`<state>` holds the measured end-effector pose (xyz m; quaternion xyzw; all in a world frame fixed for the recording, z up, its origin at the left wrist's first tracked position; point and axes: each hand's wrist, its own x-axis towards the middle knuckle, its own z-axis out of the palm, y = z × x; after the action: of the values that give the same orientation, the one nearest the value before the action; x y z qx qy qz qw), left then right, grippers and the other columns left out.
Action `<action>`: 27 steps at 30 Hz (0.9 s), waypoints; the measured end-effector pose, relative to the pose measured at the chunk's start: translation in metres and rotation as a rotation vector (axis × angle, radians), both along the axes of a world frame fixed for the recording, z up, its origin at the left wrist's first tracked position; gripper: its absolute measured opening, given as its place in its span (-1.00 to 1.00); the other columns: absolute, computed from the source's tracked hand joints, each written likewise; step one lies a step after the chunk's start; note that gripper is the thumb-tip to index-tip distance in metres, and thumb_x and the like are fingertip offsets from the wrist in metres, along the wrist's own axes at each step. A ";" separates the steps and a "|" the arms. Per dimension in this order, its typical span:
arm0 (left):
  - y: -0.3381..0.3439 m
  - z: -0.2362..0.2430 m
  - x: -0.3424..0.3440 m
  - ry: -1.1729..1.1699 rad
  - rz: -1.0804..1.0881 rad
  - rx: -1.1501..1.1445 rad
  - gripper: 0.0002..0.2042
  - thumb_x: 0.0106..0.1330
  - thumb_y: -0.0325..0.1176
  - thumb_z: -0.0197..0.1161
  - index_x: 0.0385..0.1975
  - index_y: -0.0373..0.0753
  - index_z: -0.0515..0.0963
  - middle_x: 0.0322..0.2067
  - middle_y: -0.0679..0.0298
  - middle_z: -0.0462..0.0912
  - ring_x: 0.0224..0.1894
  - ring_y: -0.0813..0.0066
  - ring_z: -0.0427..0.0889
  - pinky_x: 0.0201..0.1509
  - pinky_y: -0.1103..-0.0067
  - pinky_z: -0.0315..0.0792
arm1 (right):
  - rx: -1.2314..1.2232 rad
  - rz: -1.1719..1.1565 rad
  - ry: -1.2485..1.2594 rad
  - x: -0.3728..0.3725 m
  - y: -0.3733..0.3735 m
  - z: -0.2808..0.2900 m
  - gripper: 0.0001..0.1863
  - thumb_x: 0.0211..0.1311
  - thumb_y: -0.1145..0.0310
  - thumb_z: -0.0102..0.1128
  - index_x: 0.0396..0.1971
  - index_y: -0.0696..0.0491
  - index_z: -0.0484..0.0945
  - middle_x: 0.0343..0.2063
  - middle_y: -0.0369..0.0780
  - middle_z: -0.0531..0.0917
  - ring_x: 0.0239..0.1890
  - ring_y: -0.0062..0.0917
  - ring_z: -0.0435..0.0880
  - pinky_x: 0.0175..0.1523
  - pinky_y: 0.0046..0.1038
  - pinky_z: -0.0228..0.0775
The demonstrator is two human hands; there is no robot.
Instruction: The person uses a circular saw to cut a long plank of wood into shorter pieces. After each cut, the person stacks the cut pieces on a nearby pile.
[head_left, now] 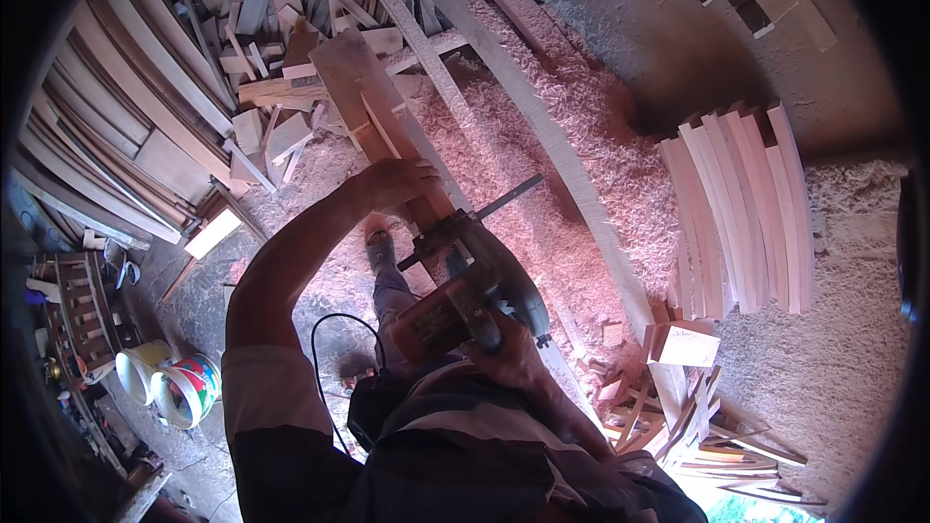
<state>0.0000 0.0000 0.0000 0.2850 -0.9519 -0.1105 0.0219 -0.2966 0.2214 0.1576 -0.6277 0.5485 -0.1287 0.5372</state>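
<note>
Right hand (509, 353): fingers curled round the circular saw's (494, 276) rear handle
Circular saw: at the board's (358, 87) near end
Left hand (392, 184): fingers laid across the board — cannot tell how tightly
Wood offcuts (257, 15): heaped near its far end

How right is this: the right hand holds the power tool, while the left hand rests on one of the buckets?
Not quite. The left hand is on the wood instead, as the head view shows. The right hand does hold the power tool.
</note>
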 end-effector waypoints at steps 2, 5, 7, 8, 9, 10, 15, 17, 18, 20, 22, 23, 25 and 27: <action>0.001 0.006 -0.001 -0.012 -0.025 -0.013 -0.11 -0.18 -0.15 0.65 0.26 -0.14 0.38 0.28 0.24 0.45 0.39 0.25 0.37 0.43 0.40 0.39 | -0.045 0.010 0.023 0.001 0.001 0.000 -0.24 0.09 0.24 0.48 0.32 0.08 0.43 -0.05 0.01 0.73 0.06 -0.23 0.72 0.15 -0.26 0.54; -0.020 0.017 0.020 -0.040 -0.024 -0.033 -0.12 -0.19 -0.14 0.65 0.24 -0.17 0.39 0.26 0.23 0.47 0.37 0.24 0.39 0.43 0.39 0.39 | -0.058 0.022 0.014 0.016 -0.019 -0.010 -0.25 0.08 0.24 0.48 0.31 0.08 0.44 -0.06 0.01 0.73 0.05 -0.23 0.73 0.14 -0.26 0.55; -0.024 0.019 0.023 -0.043 0.027 0.030 -0.11 -0.20 -0.12 0.65 0.23 -0.18 0.39 0.25 0.22 0.47 0.37 0.23 0.40 0.44 0.39 0.38 | -0.064 0.010 -0.008 0.020 -0.022 -0.010 -0.25 0.08 0.23 0.49 0.30 0.08 0.45 -0.06 0.01 0.73 0.05 -0.23 0.73 0.14 -0.26 0.55; -0.025 0.018 0.023 -0.038 0.043 0.035 -0.11 -0.20 -0.11 0.65 0.23 -0.18 0.39 0.25 0.22 0.48 0.37 0.23 0.40 0.44 0.39 0.37 | -0.079 0.007 -0.020 0.020 -0.023 -0.010 -0.26 0.08 0.23 0.49 0.30 0.08 0.45 -0.06 0.00 0.73 0.05 -0.24 0.73 0.13 -0.26 0.55; -0.028 0.017 0.023 -0.033 0.038 0.030 -0.11 -0.21 -0.10 0.66 0.23 -0.19 0.40 0.25 0.22 0.47 0.37 0.23 0.40 0.44 0.39 0.37 | -0.054 0.008 -0.006 0.021 -0.025 -0.010 -0.26 0.08 0.23 0.49 0.30 0.07 0.45 -0.06 0.00 0.73 0.05 -0.24 0.73 0.13 -0.26 0.55; -0.030 0.015 0.024 -0.034 0.022 0.000 -0.10 -0.21 -0.09 0.66 0.23 -0.19 0.40 0.25 0.22 0.47 0.37 0.23 0.40 0.44 0.39 0.37 | -0.048 0.011 -0.006 0.022 -0.027 -0.011 -0.26 0.08 0.23 0.49 0.30 0.07 0.45 -0.06 0.00 0.73 0.05 -0.25 0.73 0.13 -0.26 0.55; -0.038 0.015 0.032 -0.019 0.012 -0.071 -0.24 -0.10 -0.19 0.54 0.19 -0.18 0.42 0.22 0.24 0.48 0.34 0.26 0.42 0.37 0.42 0.44 | -0.077 0.029 -0.006 0.030 -0.037 -0.012 -0.27 0.10 0.25 0.49 0.31 0.05 0.45 -0.05 -0.01 0.73 0.04 -0.27 0.73 0.11 -0.26 0.55; -0.040 0.017 0.039 0.062 0.060 -0.106 -0.57 0.16 -0.42 0.30 0.09 -0.17 0.49 0.12 0.30 0.53 0.27 0.34 0.48 0.25 0.49 0.55 | -0.085 0.021 -0.006 0.035 -0.043 -0.012 -0.26 0.10 0.26 0.48 0.31 0.04 0.44 -0.05 -0.01 0.73 0.04 -0.27 0.73 0.11 -0.26 0.56; -0.042 0.018 0.041 0.035 0.065 -0.129 -0.59 0.18 -0.41 0.27 0.08 -0.17 0.49 0.12 0.30 0.53 0.27 0.34 0.48 0.24 0.49 0.56 | -0.077 0.022 -0.005 0.037 -0.047 -0.011 -0.26 0.10 0.26 0.48 0.32 0.04 0.44 -0.06 -0.01 0.73 0.04 -0.26 0.73 0.11 -0.26 0.56; -0.046 0.016 0.046 0.061 0.062 -0.180 -0.64 0.23 -0.39 0.22 0.06 -0.17 0.50 0.11 0.31 0.52 0.26 0.34 0.49 0.23 0.50 0.57 | -0.062 0.029 0.003 0.040 -0.052 -0.010 -0.25 0.10 0.25 0.48 0.32 0.05 0.43 -0.06 -0.01 0.73 0.05 -0.26 0.73 0.11 -0.27 0.55; -0.054 0.012 0.049 -0.039 0.088 -0.060 -0.28 -0.08 -0.18 0.52 0.17 -0.16 0.43 0.21 0.26 0.48 0.33 0.28 0.43 0.33 0.42 0.49 | -0.055 0.030 0.000 0.044 -0.058 -0.009 -0.25 0.10 0.26 0.48 0.33 0.05 0.42 -0.06 -0.01 0.73 0.05 -0.25 0.73 0.11 -0.27 0.56; -0.056 0.009 0.051 -0.076 0.094 -0.012 -0.09 -0.23 -0.07 0.67 0.23 -0.16 0.39 0.25 0.23 0.46 0.37 0.24 0.40 0.39 0.38 0.45 | -0.066 0.036 -0.004 0.046 -0.060 -0.009 -0.25 0.10 0.26 0.48 0.33 0.05 0.42 -0.06 -0.01 0.73 0.05 -0.25 0.73 0.11 -0.27 0.56; -0.060 0.004 0.055 -0.042 0.092 -0.071 -0.10 -0.22 -0.10 0.66 0.23 -0.16 0.39 0.25 0.23 0.46 0.37 0.26 0.41 0.38 0.39 0.46 | -0.094 0.043 -0.013 0.051 -0.065 -0.011 -0.25 0.10 0.26 0.47 0.33 0.05 0.42 -0.07 -0.01 0.73 0.04 -0.25 0.74 0.10 -0.27 0.56; -0.066 0.002 0.059 -0.035 0.088 -0.111 -0.12 -0.21 -0.12 0.64 0.23 -0.16 0.39 0.24 0.23 0.47 0.37 0.27 0.41 0.37 0.40 0.46 | -0.104 0.046 -0.018 0.055 -0.070 -0.012 -0.24 0.10 0.26 0.47 0.33 0.05 0.41 -0.07 -0.01 0.73 0.04 -0.24 0.74 0.10 -0.27 0.56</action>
<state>0.0591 -0.0657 0.0022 0.3266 -0.9434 -0.0515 0.0260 -0.2418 0.1511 0.1451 -0.6660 0.5216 -0.1504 0.5116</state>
